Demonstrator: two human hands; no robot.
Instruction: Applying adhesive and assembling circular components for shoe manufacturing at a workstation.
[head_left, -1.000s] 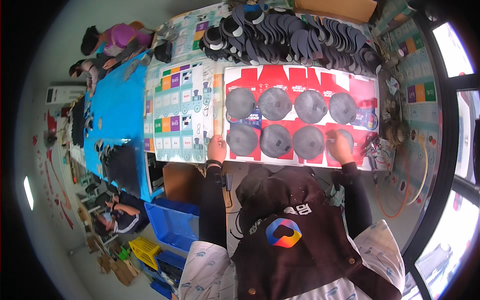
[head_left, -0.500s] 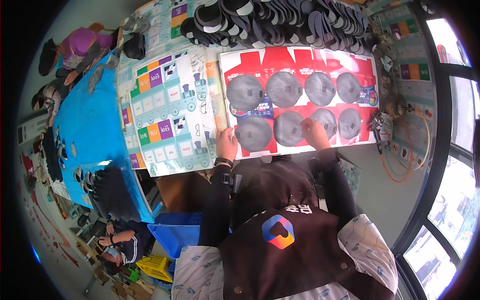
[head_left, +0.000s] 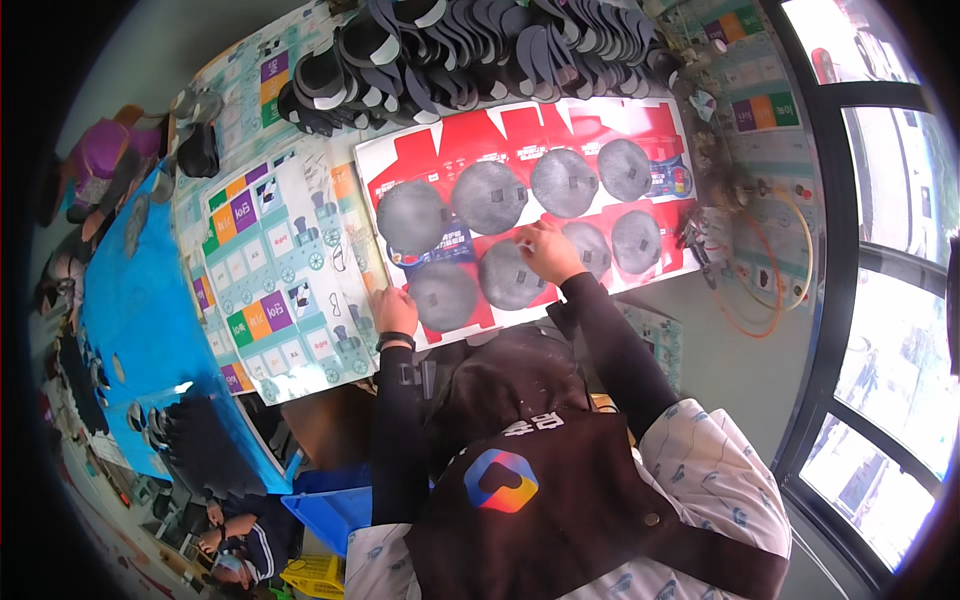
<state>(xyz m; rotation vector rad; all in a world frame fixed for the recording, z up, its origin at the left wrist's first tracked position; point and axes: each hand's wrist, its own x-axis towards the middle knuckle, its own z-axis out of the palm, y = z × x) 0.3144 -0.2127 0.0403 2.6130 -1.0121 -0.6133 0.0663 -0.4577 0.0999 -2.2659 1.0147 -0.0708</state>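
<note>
Several round grey fuzzy pads point(head_left: 413, 217) lie in two rows on a red and white printed card sheet point(head_left: 520, 125). Small dark square patches point(head_left: 582, 189) sit on the pads. Over the front row, my right hand point(head_left: 552, 253) hovers between the second pad point(head_left: 505, 278) and the third, partly covering them. Its thumb and fingertips are pinched together; whatever is between them is too small to make out. My left hand point(head_left: 395, 311) rests at the sheet's near left corner, beside the first front pad point(head_left: 443, 297). Its fingers are curled in, and their tips are hard to see.
Stacks of dark curved pieces with pale tips point(head_left: 480, 50) line the table's back. Left of the sheet is a printed table covering point(head_left: 250, 270), and beyond it a blue table point(head_left: 140, 300) with people around it. Tools with an orange hose point(head_left: 740, 325) hang at the right.
My view has turned, shifting the scene leftward. My right hand has moved from the third front pad back toward the gap beside the second. The left hand stays by the sheet's corner.
</note>
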